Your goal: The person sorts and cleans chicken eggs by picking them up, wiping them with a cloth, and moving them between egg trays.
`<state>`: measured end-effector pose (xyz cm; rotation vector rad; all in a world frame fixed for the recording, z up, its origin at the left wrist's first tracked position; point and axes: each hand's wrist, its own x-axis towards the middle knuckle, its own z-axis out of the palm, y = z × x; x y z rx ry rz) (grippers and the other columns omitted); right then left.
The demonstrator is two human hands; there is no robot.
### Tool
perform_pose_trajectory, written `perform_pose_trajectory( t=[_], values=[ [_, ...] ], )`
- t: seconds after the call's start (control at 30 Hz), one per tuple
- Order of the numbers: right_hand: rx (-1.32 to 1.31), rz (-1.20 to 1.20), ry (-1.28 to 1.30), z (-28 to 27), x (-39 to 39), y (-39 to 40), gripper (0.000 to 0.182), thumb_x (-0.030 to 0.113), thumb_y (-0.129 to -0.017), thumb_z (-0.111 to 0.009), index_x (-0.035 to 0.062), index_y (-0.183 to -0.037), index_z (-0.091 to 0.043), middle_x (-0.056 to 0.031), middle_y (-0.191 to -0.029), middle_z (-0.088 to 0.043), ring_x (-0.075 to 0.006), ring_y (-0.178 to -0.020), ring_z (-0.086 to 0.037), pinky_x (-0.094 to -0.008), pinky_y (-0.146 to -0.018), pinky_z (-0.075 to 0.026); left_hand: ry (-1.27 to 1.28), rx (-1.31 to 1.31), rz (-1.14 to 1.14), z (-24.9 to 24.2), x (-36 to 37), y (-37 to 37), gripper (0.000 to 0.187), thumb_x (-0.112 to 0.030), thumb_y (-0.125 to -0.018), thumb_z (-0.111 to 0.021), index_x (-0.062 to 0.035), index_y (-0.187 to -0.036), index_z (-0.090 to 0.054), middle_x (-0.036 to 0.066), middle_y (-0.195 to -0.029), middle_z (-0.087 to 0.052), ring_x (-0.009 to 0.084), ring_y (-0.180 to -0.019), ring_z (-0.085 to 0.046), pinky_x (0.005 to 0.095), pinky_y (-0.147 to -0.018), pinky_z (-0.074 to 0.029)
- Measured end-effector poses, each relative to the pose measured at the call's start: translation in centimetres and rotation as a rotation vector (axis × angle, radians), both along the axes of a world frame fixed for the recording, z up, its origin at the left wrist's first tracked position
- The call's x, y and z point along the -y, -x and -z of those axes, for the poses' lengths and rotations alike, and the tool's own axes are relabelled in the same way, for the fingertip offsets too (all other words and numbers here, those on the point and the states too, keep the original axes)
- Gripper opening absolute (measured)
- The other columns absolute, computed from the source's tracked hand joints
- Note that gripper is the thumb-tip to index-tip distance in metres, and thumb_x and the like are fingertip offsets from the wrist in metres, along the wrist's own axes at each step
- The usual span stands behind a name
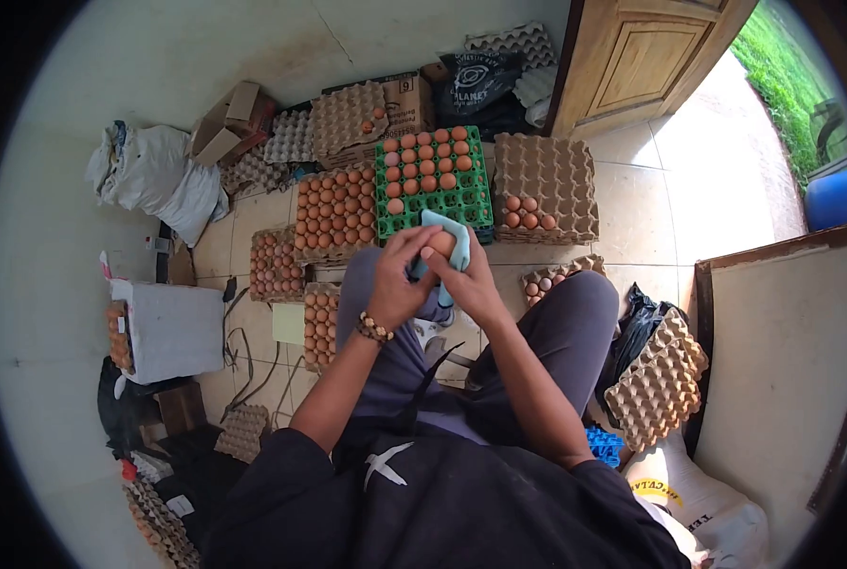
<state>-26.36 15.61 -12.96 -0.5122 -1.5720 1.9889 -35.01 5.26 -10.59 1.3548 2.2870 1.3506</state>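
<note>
A brown egg (pixel 441 244) is held between both hands, in front of the green tray. My left hand (pixel 405 270) has its fingers closed on the egg from the left. My right hand (pixel 468 277) grips the light blue cloth (pixel 458 230), which lies around the right and far sides of the egg, and its thumb presses on the shell. Just beyond the hands stands the green plastic tray (pixel 383 199), with rows of brown eggs in its far part and bare cups at its near part.
Left of the green tray are cardboard trays full of eggs (pixel 333 209). To its right, a stack of cardboard trays (pixel 547 175) bears several eggs near its front. A smaller egg tray (pixel 589 264) is by the right knee. A white box (pixel 172 327) stands left.
</note>
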Motion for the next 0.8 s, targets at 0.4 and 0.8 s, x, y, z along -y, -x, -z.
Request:
perform_pose_trajectory(
  t=[0.4, 0.8],
  values=[
    [0.146, 0.021, 0.136, 2.1, 0.3, -3.0, 0.036, 0.032, -0.1, -0.052, -0.0029, -0.096, -0.061, -0.0024, -0.079, -0.06, -0.0095, -0.071, -0.052, -0.0291, -0.063, -0.045, -0.04, -0.026, 0.024, -1.1, 2.3, -5.2, 0.059, -0.004, -0.068, -0.079, -0.0045, -0.124, -0.06, 0.013, -0.118, -0.065, 0.0304, -0.106, -0.061, 0.0382, -0.092, -0.05],
    [0.121, -0.317, 0.462, 2.0, -0.3, -2.9, 0.033, 0.036, -0.096, -0.058, 0.0042, -0.107, -0.059, -0.0019, -0.093, -0.059, -0.0093, -0.078, -0.057, -0.0254, -0.069, -0.049, 0.079, -0.056, 0.051, -0.1, 2.7, -2.4, 0.034, -0.014, -0.086, -0.067, -0.0056, -0.119, -0.067, 0.009, -0.112, -0.06, 0.0257, -0.104, -0.056, 0.0348, -0.092, -0.045]
  ],
)
